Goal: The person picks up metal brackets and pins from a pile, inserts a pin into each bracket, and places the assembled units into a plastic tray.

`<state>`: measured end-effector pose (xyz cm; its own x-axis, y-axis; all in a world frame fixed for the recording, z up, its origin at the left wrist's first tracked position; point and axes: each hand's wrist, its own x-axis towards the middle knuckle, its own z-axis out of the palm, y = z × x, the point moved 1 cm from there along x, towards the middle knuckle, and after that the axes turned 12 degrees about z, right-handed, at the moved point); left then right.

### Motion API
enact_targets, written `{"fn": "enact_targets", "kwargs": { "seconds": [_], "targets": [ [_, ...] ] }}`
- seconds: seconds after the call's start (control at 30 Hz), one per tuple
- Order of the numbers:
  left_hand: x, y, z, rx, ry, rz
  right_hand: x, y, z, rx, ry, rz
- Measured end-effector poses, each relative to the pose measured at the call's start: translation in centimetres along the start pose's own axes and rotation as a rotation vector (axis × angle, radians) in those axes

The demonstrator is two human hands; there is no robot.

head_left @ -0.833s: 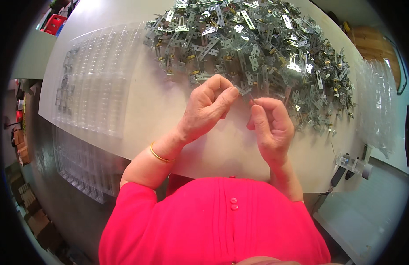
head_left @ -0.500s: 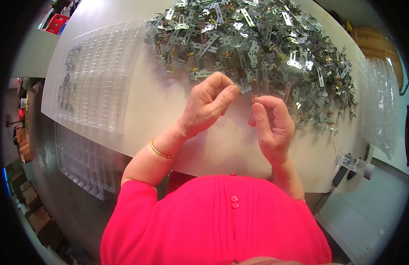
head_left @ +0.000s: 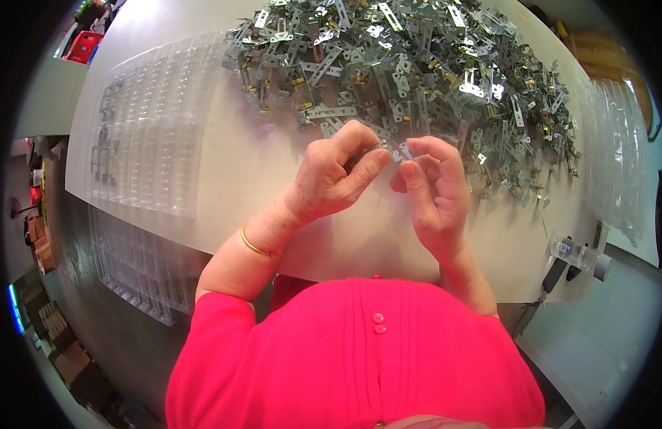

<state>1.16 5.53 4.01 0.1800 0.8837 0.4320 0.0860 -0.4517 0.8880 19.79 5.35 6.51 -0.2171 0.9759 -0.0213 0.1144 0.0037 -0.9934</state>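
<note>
In front of the pile, my left hand [head_left: 338, 171] pinches a small shiny metal bracket [head_left: 397, 151] between thumb and forefinger. The bracket's exact shape is partly covered by the fingertips. Close by on its right, my right hand [head_left: 438, 193] is curled, with thumb and forefinger at the bracket's other end, a little apart around it. Just beyond both hands spreads a large heap of metal brackets [head_left: 424, 64], silvery plates with holes mixed with brass-coloured bits.
A clear plastic compartment tray [head_left: 148, 136] lies on the pale table [head_left: 259, 193], metal parts along its left column. Another clear tray [head_left: 134, 268] sits lower, beside the table. Stacked clear plastic trays [head_left: 617, 157] stand at the right edge, near a clear bottle-like object [head_left: 581, 256].
My right thumb and forefinger have spread further apart and shifted slightly left, toward my left hand. The left hand still pinches, moved only slightly. The whole view has shifted a little.
</note>
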Motion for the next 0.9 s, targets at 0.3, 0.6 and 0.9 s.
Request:
{"fn": "enact_targets", "kwargs": {
  "seconds": [0.3, 0.6, 0.9],
  "targets": [
    [0.0, -0.3, 0.5, 0.27, -0.072, 0.281, 0.7, -0.8, -0.3, -0.412, 0.134, -0.307],
    [0.0, 0.1, 0.6, -0.232, 0.048, -0.096, 0.4, -0.7, -1.0, 0.042, 0.207, -0.121],
    [0.8, 0.2, -0.5, -0.656, 0.107, -0.323, 0.1, 0.0, 0.0, -0.033, 0.085, 0.058]
  ]
}}
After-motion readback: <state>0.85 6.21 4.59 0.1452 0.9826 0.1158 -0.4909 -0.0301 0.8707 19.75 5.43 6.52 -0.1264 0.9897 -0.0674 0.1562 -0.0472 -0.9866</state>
